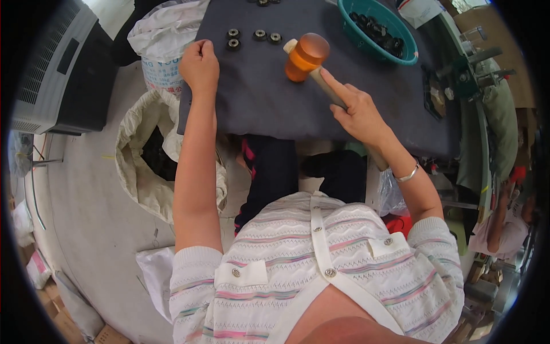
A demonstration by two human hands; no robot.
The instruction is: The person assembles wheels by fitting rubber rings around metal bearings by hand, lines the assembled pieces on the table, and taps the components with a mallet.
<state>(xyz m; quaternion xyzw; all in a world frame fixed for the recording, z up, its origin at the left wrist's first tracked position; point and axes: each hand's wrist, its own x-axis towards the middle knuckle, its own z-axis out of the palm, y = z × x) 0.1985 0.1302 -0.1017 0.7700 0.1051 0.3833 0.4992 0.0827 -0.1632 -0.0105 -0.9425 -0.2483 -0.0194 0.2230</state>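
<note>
My right hand grips the wooden handle of a mallet with a see-through orange head. Its index finger lies stretched along the handle, and the head is over the dark grey table covering. By the table's left edge, my left hand is closed in a fist, and whatever may be in it is hidden. Just right of that hand, several small round black parts with metal centres sit on the table in loose groups. More of these stand at the far edge.
A teal plastic basket of black parts stands far right, near a dark green metal fixture. Left of the table are an open sack with dark contents and a white woven sack. Another person is at the right.
</note>
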